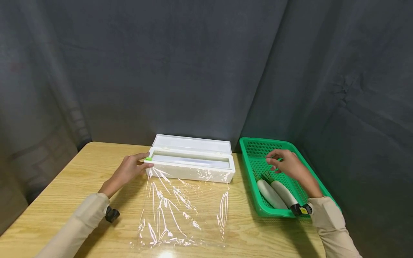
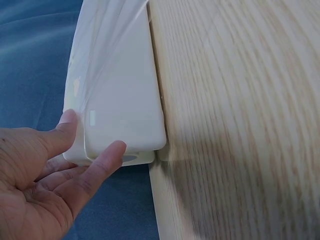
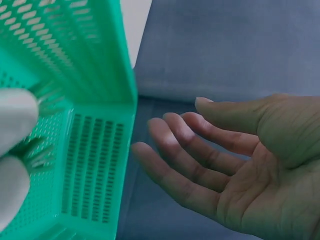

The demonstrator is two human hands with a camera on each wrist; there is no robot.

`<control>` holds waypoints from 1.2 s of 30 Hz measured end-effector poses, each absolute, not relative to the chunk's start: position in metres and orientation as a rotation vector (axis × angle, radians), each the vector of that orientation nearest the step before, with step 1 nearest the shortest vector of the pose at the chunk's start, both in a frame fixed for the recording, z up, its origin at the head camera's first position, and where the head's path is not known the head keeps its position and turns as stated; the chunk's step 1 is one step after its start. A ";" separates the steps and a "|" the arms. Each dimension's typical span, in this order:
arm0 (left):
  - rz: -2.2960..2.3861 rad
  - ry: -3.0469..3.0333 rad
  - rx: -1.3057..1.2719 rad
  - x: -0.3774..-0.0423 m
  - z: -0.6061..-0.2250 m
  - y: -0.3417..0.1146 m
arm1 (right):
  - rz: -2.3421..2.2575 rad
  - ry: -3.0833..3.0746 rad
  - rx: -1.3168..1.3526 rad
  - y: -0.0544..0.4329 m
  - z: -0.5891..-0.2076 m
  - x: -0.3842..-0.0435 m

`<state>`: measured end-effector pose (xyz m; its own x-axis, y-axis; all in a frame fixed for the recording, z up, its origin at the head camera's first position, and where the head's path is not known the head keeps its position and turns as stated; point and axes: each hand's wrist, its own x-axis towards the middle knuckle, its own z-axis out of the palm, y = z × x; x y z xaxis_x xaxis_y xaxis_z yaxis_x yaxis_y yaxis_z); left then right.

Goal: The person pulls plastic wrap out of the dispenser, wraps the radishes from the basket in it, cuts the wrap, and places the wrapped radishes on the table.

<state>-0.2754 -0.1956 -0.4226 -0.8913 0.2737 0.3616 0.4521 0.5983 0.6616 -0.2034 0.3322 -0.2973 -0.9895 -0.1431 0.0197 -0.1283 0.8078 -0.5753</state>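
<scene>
A: Where does the right hand [image 1: 290,165] stand?

B: It hovers above the green basket [image 1: 251,150], over its middle part. The fingers [image 3: 175,160] are loosely spread and a little bent, and they hold nothing.

A: And the two white radishes [image 1: 275,193]?

B: They lie side by side in the near half of the basket. Their long axis runs from the far left to the near right, with the green tops [image 1: 262,176] pointing away from the person. So the radishes are just below the right hand and a bit nearer to the body; the leafy ends are the closest part to the fingertips.

A: What about the left hand [image 1: 127,171]?

B: It rests at the left end of the white film dispenser [image 1: 191,163]. Thumb and forefinger [image 2: 97,167] touch the corner of the box, quite straight, more pressing than gripping. A sheet of cling film [image 1: 184,211] is spread flat on the desk [image 1: 64,186] in front of the box, between the two arms.

A: So which hand is nearer to the radishes?

B: Clearly the right one. The left is well apart from them, on the other side of the film.
</scene>
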 end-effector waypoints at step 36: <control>-1.261 -2.644 -0.596 -0.278 -0.423 -0.195 | -0.560 2.499 0.154 0.391 -0.357 -0.242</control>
<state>-0.2778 -0.1954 -0.4230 -0.9094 0.2867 0.3014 0.4146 0.5672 0.7116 -0.2421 0.3910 -0.3566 -0.8322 -0.0115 -0.5543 0.2260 0.9059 -0.3582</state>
